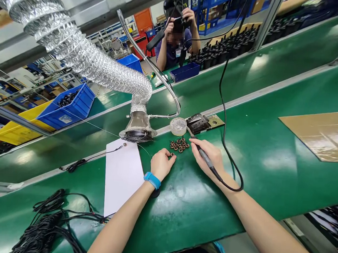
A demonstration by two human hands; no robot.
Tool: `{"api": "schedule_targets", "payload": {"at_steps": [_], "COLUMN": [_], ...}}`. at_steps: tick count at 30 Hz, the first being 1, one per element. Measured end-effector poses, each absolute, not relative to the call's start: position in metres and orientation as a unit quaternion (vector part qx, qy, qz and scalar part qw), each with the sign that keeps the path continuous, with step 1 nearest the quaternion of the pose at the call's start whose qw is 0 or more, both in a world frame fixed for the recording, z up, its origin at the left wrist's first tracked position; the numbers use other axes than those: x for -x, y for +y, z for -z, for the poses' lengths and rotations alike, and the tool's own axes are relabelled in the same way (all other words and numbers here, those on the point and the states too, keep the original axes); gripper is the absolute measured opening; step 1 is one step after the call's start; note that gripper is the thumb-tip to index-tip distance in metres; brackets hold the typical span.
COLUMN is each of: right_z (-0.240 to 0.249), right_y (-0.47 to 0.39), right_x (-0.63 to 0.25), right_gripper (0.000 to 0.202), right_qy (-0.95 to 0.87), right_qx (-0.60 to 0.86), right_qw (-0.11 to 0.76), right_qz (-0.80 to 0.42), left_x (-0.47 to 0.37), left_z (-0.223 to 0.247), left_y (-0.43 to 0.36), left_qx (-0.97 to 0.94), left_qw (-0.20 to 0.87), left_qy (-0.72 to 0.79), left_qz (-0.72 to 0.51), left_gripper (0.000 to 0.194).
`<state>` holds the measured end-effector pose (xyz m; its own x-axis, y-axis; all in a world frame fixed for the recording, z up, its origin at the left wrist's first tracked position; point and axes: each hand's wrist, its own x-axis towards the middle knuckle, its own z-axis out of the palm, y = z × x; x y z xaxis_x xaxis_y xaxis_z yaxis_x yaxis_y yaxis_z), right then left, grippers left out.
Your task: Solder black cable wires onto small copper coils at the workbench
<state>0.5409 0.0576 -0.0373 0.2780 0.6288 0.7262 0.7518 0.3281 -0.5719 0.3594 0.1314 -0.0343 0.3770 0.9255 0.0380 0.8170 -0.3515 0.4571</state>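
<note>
My right hand [214,156] grips a soldering iron [205,157] like a pen, its tip pointing up and left beside a round whitish tub [178,127] of silvery material. Between the thumb and forefinger of my left hand [160,165] is a small copper-and-black ring coil [172,155], low over the green bench. A little pile of similar ring coils [180,144] lies just beyond, between both hands and in front of the tub. The iron's black cord [236,189] loops over my right wrist. My fingers partly hide the held coil.
A fume hose's funnel [137,128] hangs behind my left hand, above a white board [121,181]. Behind the tub stands a dark soldering stand [199,123]. Black cables [43,225] lie left, cardboard [321,133] right. A person [174,46] works across the bench.
</note>
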Motion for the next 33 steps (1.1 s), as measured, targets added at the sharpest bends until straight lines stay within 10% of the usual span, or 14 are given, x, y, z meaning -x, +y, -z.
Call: {"api": "schedule_targets", "payload": {"at_steps": [33], "right_z": [0.041], "right_y": [0.06], "right_x": [-0.541], "right_gripper": [0.021], "right_qy": [-0.598], "right_qx": [0.586], "right_qw": [0.546], "right_qz": [0.03], "left_x": [-0.346], "left_z": [0.028], "left_y": [0.128], "left_qx": [-0.824], "left_qw": [0.219], "left_qy": [0.485], "left_qz": [-0.193], "left_gripper": [0.008]}}
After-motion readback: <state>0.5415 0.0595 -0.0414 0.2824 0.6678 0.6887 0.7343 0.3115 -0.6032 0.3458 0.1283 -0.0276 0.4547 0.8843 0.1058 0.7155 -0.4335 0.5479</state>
